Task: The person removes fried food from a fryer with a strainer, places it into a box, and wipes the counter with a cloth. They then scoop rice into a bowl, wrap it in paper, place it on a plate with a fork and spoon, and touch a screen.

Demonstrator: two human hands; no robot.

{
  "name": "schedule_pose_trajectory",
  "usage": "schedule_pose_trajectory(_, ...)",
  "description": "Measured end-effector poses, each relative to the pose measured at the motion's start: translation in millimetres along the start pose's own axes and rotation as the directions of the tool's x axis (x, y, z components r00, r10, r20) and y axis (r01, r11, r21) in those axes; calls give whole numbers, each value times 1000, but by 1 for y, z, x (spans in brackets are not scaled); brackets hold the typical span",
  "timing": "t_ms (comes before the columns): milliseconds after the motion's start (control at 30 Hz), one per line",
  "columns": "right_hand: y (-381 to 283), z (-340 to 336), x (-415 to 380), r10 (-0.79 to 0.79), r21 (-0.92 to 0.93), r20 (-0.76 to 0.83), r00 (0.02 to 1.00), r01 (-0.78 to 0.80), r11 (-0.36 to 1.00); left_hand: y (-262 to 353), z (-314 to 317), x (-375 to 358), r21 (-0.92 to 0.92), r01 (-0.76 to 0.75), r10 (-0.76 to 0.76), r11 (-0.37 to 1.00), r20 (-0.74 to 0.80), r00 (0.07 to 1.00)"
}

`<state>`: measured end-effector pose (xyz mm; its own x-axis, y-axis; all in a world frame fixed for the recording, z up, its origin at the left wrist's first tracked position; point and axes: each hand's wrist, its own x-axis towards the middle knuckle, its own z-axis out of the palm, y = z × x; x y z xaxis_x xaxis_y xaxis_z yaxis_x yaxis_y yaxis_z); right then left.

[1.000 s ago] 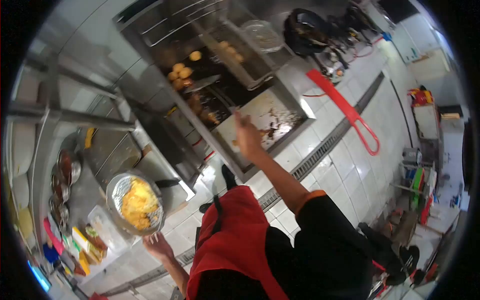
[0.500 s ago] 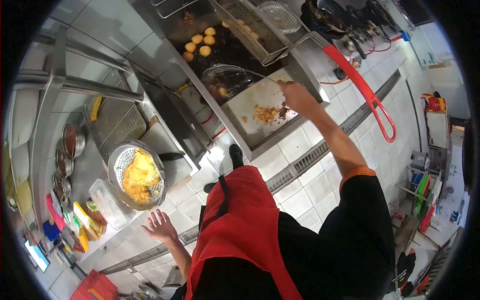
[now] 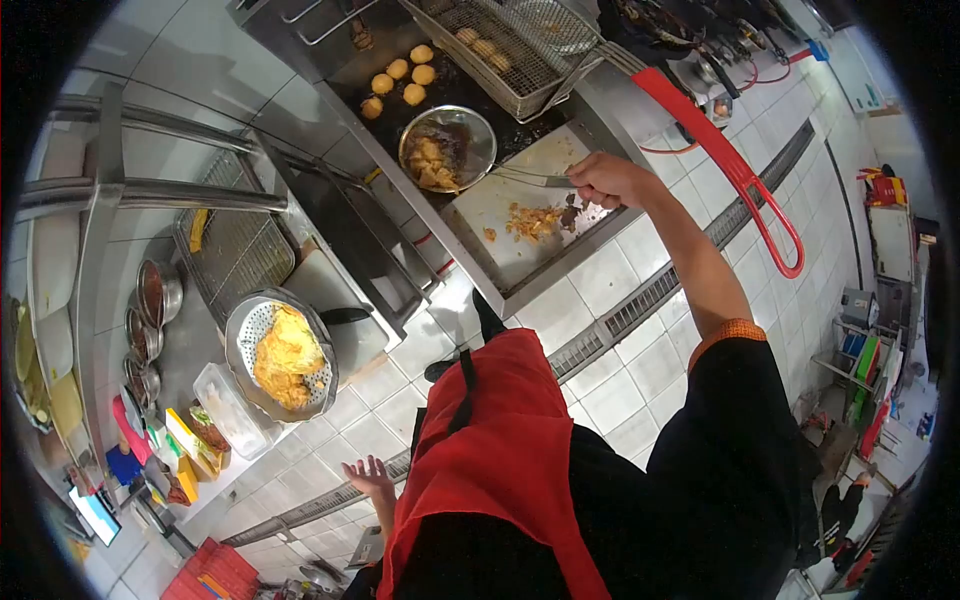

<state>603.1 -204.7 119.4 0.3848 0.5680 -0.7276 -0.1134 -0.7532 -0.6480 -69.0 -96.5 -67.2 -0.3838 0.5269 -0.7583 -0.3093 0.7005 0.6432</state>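
Note:
My right hand [image 3: 612,181] is closed around the handle of a round skimmer [image 3: 478,140]. The skimmer sits over the dark oil of the fryer [image 3: 393,158], with golden-brown fried pieces [image 3: 433,162] in its bowl. Beneath my hand, a metal ledge [image 3: 490,250] carries a heap of fried crumbs [image 3: 534,222] and some darker scraps. Several round golden balls [image 3: 397,69] float in the oil beyond the skimmer. My left hand [image 3: 371,478] hangs low beside the red apron, fingers apart and holding nothing.
A perforated bowl with fried food [image 3: 285,360] stands on the left counter, near a wire rack [image 3: 238,240] and metal bowls [image 3: 158,292]. A fryer basket [image 3: 510,75] rests across the fryer, its red handle [image 3: 715,150] jutting out rightward. At far right is another person's arm [image 3: 850,500].
The skimmer has come up out of the oil with fried pieces in it. My right hand has moved slightly right. My left hand has drawn back toward my body, away from the perforated bowl.

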Motion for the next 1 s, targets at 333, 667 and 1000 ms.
schedule_pose_trajectory(333,25,28,-8,-1,362,-144,990,53,931,-37,-43,22,116,173,-173,978,-15,985)
schedule_pose_trajectory(667,58,0,15,-542,-499,-567,620,265,825,-26,-29,6,89,211,-216,973,47,975)
schedule_pose_trajectory(1000,2,-28,0,-571,-942,-107,814,100,320,-29,-17,-16,111,175,-181,978,51,982)
